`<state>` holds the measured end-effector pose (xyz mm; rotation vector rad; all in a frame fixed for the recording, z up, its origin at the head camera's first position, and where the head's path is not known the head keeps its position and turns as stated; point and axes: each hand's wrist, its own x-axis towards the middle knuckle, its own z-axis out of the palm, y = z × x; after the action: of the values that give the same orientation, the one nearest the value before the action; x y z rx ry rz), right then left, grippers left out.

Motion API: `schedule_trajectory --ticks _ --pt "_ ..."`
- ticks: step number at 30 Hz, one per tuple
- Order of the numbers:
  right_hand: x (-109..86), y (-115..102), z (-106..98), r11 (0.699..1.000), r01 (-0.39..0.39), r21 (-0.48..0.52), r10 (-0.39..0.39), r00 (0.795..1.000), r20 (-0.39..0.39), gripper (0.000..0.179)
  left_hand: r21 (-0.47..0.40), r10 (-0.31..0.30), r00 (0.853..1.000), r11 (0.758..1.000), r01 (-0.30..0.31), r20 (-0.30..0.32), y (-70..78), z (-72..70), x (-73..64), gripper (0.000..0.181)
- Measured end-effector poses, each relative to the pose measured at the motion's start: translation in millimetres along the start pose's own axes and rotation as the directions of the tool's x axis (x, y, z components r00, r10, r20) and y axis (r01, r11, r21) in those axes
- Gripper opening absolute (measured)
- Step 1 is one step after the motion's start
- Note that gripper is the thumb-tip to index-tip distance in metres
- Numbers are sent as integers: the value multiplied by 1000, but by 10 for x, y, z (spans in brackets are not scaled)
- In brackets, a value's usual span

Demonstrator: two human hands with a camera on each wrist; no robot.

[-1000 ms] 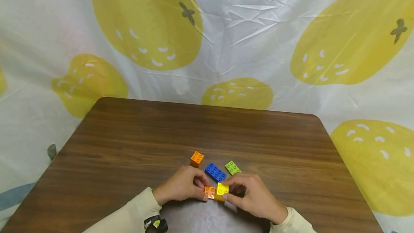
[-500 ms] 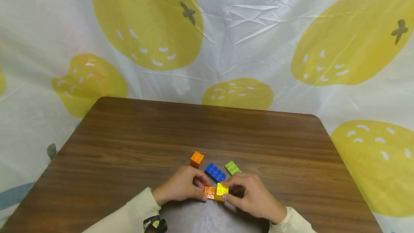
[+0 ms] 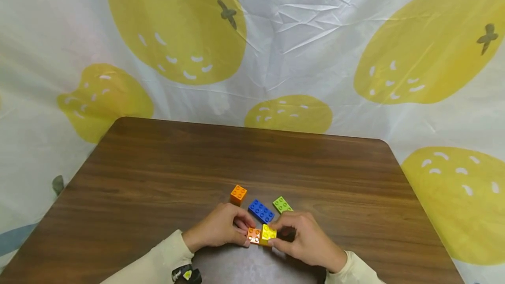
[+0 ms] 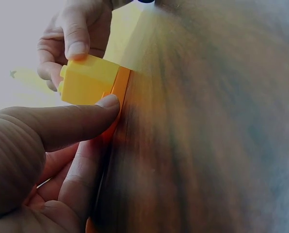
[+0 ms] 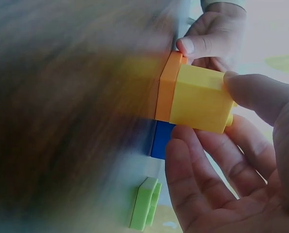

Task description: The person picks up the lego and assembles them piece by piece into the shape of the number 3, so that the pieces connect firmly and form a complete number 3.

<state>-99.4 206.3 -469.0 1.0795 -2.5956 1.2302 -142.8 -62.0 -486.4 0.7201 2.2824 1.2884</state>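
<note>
A flat orange toy brick (image 3: 254,235) lies on the table near its front. On its right half sits a taller yellow brick (image 3: 269,232), pressed against it with no visible gap in the right wrist view. My left hand (image 3: 221,227) pinches the left end of the orange brick between thumb and fingers. My right hand (image 3: 309,239) grips the yellow brick, thumb on the near side and fingers on the far side. In the left wrist view the left thumb (image 4: 81,121) covers part of the orange brick.
Just beyond the hands lie a blue brick (image 3: 261,211), a flat green brick (image 3: 282,204) and a tall orange brick (image 3: 238,194). The brown wooden table (image 3: 252,157) reaches back to a white curtain (image 3: 300,65) printed with yellow fruit.
Both hands keep their hold on the bricks, which stay joined as before. The whole head view has shifted slightly; the loose bricks have not moved on the table.
</note>
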Motion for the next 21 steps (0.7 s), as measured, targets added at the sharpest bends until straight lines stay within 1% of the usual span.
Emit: schedule_trajectory --ticks 5,12,21 --pt "10 -6 0 999 -28 14 28 1000 11 23 -3 4 1000 1000 -4 -4 16 -2 -16 32" --pt "6 -19 7 998 -62 8 62 998 9 25 -6 -20 1000 1000 20 3 14 4 -9 31" --pt "18 -47 -1 988 -149 50 147 988 44 25 -9 2 1000 1000 -2 -3 31 -11 -25 31"
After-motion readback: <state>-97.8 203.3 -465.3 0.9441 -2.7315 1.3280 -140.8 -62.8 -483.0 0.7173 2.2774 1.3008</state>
